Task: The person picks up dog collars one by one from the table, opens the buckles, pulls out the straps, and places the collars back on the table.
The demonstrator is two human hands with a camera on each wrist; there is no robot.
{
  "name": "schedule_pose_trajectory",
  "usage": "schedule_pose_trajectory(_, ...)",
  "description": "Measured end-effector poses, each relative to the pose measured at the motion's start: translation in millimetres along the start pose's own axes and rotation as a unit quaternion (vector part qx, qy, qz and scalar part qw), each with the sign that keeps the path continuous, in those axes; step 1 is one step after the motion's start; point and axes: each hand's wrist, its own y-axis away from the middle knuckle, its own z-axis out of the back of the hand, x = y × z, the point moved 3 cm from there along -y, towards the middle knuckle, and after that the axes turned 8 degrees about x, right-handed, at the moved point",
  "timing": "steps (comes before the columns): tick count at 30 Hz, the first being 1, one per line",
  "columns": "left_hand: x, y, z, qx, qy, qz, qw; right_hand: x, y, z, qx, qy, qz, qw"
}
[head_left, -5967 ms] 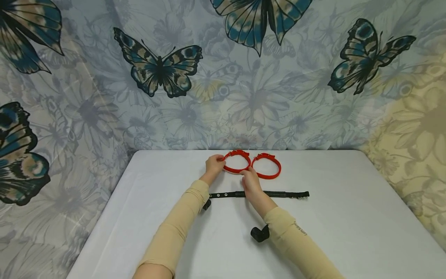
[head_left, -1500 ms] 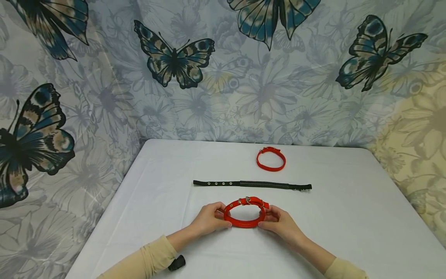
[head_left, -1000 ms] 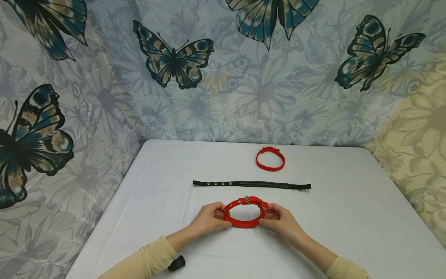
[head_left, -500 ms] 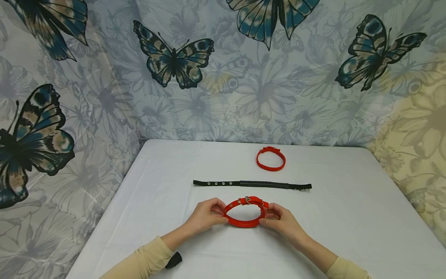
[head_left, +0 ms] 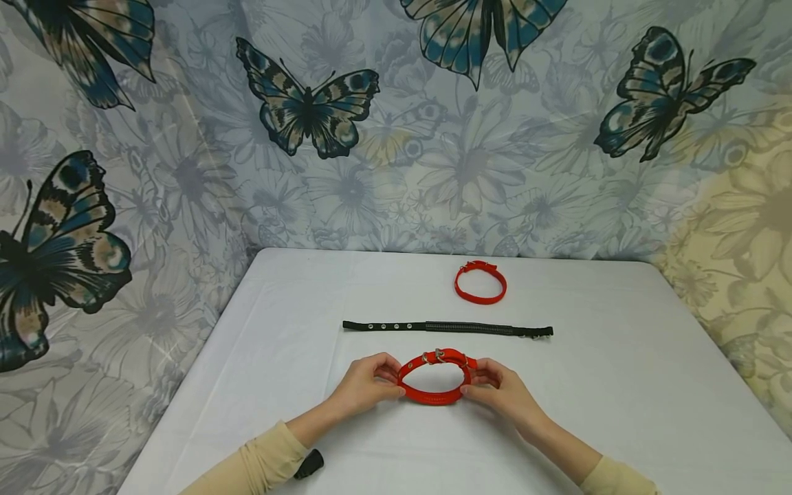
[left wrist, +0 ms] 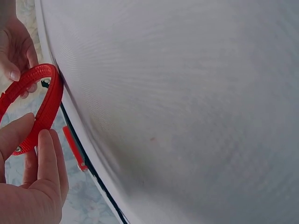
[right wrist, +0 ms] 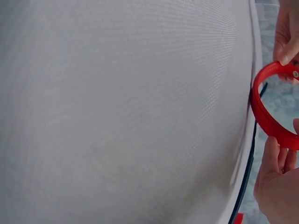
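The table point(head_left: 606, 371) in front of me is white with rounded far corners. Way at the back I've got a red collar point(head_left: 480, 300) lying in a closed loop, near the far edge and a bit right of its middle. Closer to me there's a black strap point(head_left: 447, 326), pretty much straight, roughly parallel to that edge, eyelets toward the left edge.

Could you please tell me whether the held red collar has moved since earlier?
Yes: in the head view, the held red collar came nearer, from beyond the black strap to its near side.
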Motion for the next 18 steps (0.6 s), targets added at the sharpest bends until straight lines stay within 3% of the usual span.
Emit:
schedule_pose_trajectory(7,2.5,-0.3,-1.6,-0.003,-0.024,0.004,0.9997,3.5,-0.4,0.8,0.007,-0.009,0.015,0.9998)
schedule_pose_trajectory(18,1.7,1.1,2.2,-0.003,-0.017,-0.005,0.9998,5.0,-2.1,-0.1,-0.002,0.003,0.007,1.0)
